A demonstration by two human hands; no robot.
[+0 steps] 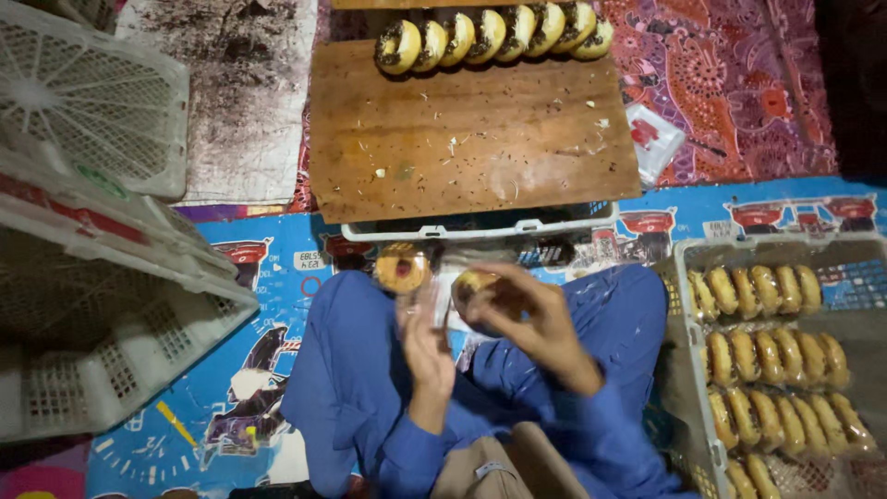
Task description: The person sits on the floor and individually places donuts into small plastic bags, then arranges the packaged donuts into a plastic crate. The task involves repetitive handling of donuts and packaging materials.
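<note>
Right hand (pixel 522 319) curls round a doughnut (pixel 473 285), pinching it at chest height; left hand (pixel 420 346) is blurred, fingers raised beside a clear wrapper (pixel 427 300), grip unclear. A second doughnut (pixel 402 268) lies on the lap just beyond. Looks like the bagging step: next calls for an open wrapper mouth. Wrapped ones fill the crate (pixel 684 277) on the right; bare ones line the wooden board (pixel 471 139).

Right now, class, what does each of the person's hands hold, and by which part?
The right hand grips a round pastry by its edge. The left hand is blurred; a second pastry shows above its fingers, hold unclear.
</note>
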